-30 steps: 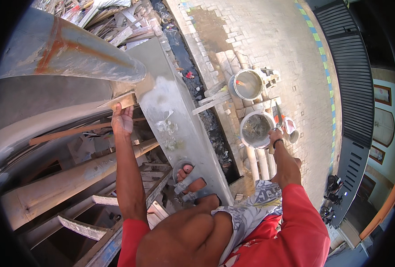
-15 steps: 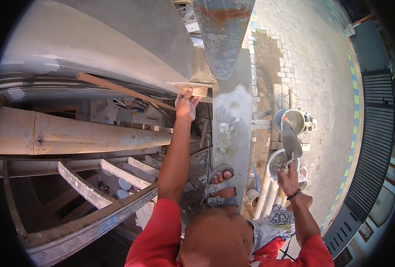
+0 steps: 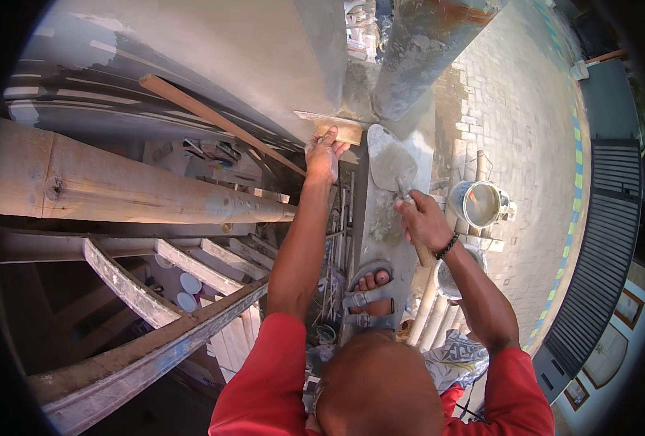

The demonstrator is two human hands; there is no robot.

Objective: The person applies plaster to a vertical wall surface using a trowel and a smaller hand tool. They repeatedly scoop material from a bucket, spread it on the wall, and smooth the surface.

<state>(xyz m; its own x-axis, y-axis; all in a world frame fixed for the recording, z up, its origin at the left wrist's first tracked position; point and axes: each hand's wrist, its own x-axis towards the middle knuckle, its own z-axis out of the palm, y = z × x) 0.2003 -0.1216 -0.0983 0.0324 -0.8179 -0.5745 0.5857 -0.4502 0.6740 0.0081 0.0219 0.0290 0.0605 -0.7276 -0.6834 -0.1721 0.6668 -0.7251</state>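
My left hand (image 3: 324, 155) grips a small flat wooden float (image 3: 346, 131) by its edge, its thumb on top. The float lies against the lower edge of the smooth grey plastered wall (image 3: 264, 51). In my right hand (image 3: 426, 220) is the handle of a pointed trowel (image 3: 392, 161). Its grey blade reaches toward the float, over the grey plank (image 3: 382, 236), with a gap between the two tools. Some grey smears show on the blade. Below my right wrist, a bucket (image 3: 449, 280) is partly hidden by my forearm.
A second bucket (image 3: 480, 204) with greyish contents stands right of the plank. A thick bamboo pole (image 3: 134, 196) and a ladder-like frame (image 3: 155, 349) extend on the left. A scuffed grey post (image 3: 428, 58) rises ahead. My sandalled foot (image 3: 373, 291) rests on the plank.
My right hand has carried the trowel from above the buckets leftward and forward, over the plank near the float. My left hand keeps the float at the wall's edge. The view has shifted slightly.
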